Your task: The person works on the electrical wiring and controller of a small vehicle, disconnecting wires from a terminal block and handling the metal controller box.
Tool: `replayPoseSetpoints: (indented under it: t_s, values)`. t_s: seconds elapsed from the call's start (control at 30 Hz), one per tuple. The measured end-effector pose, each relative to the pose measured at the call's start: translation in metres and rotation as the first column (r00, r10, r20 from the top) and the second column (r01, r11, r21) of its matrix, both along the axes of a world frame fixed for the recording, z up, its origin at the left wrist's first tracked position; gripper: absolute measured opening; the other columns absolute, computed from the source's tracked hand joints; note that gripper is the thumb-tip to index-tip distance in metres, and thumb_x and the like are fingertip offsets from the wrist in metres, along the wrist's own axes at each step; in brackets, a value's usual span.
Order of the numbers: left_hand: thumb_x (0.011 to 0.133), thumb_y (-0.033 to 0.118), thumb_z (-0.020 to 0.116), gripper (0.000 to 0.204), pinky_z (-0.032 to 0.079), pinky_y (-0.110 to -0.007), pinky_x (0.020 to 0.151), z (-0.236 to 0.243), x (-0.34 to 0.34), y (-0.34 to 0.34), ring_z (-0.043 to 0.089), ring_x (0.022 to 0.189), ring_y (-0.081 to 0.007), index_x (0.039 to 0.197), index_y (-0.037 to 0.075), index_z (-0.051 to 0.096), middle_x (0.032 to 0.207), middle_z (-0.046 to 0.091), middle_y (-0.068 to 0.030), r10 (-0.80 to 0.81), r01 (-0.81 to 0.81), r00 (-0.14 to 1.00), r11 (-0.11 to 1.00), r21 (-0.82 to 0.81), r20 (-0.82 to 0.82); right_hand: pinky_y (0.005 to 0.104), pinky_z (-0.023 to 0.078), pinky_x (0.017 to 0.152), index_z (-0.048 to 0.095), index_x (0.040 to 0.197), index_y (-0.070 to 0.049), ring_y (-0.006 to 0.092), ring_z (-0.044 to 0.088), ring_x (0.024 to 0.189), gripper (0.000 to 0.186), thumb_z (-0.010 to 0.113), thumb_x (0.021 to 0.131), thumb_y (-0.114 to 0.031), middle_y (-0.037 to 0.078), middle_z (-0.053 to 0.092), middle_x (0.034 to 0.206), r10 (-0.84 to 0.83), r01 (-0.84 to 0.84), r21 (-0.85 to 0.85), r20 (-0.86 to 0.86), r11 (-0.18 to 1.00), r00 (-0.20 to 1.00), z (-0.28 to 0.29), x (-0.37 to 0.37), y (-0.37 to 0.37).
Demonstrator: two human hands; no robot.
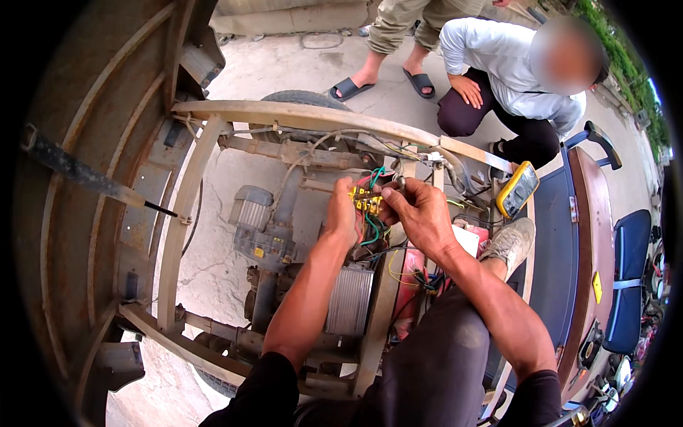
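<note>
A yellow electrical part with metal terminals (366, 201) is held over the open vehicle frame, with green wires (371, 231) looping out above and below it. My left hand (343, 215) is closed around its left side. Against its right end, the thumb and fingers of my right hand (425, 217) are pinched together. A small dark piece (402, 184) shows above those fingers, too small to name. Below and right of my hands lies a tangle of thin black and yellow wires (427, 279).
Beneath the frame rail (284, 114) sit a grey motor (254, 206) and a finned metal box (349, 300). A yellow multimeter (518, 189) leans at the right. One person squats (498, 60) beyond the rail; another stands in slides (352, 88). A rusty raised panel (92, 142) fills the left.
</note>
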State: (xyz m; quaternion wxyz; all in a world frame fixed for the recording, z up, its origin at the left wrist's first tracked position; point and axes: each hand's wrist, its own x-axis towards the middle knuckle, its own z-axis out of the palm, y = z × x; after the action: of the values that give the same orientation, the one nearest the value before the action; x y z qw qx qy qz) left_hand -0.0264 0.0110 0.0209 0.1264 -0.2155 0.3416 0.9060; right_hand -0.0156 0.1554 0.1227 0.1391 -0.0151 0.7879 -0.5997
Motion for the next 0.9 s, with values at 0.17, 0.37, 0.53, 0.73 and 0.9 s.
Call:
replayPoseSetpoints:
  t_s: [0.17,0.37,0.53,0.73,0.9]
  values:
    - [0.096,0.041,0.035,0.048,0.055,-0.039,0.063,0.008,0.002,0.006,0.065,0.067,-0.0217,0.093,0.003,0.065,0.081,0.068,-0.0106,-0.023,0.025,0.999,0.997,-0.074,0.027,0.0343,0.052,0.059,0.065,0.096,0.003,0.0198,0.066,0.061,0.011,0.063,0.092,-0.007,0.012,0.067,0.071,0.074,-0.072,0.148,-0.004,0.986,0.997,0.005,0.003,0.002]
    - [0.096,0.039,0.036,0.047,0.055,-0.037,0.068,0.013,0.005,0.003,0.066,0.074,-0.02,0.098,0.002,0.065,0.084,0.067,-0.0097,-0.005,0.007,1.0,0.969,-0.246,0.007,0.0476,0.054,0.078,0.063,0.116,-0.003,0.0423,0.065,0.091,0.041,0.058,0.076,0.004,0.018,0.063,0.101,0.615,-0.213,0.612,-0.581,0.762,0.533,0.014,-0.006,0.013]
    - [0.096,0.04,0.035,0.048,0.055,-0.037,0.07,0.032,0.005,0.005,0.066,0.075,-0.0215,0.099,0.001,0.065,0.084,0.068,-0.0117,0.04,-0.034,0.997,0.995,-0.091,0.069,0.0416,0.055,0.077,0.055,0.125,0.001,0.0363,0.068,0.088,0.034,0.052,0.093,-0.008,0.022,0.064,0.098,0.38,-0.217,0.395,-0.399,0.893,0.835,0.007,0.003,-0.003]
    - [0.096,0.043,0.033,0.053,0.056,-0.038,0.065,0.005,0.004,-0.004,0.067,0.068,-0.0232,0.093,0.0,0.065,0.078,0.068,-0.0124,-0.06,0.059,0.998,0.991,-0.124,-0.007,0.0338,0.052,0.058,0.055,0.127,0.0,0.02,0.063,0.059,0.032,0.047,0.104,-0.021,0.013,0.066,0.075,0.121,-0.083,-0.103,0.454,0.991,0.883,0.008,-0.012,0.009]
    - [0.095,0.042,0.036,0.052,0.055,-0.036,0.063,0.019,0.006,0.0,0.067,0.068,-0.0221,0.092,0.0,0.067,0.079,0.068,-0.0118,-0.027,0.037,0.998,0.978,-0.205,0.055,0.0401,0.057,0.076,0.064,0.12,-0.001,0.0335,0.069,0.089,0.035,0.055,0.086,0.005,0.017,0.067,0.093,0.5,-0.234,0.582,-0.351,0.779,0.791,-0.007,-0.002,0.019]
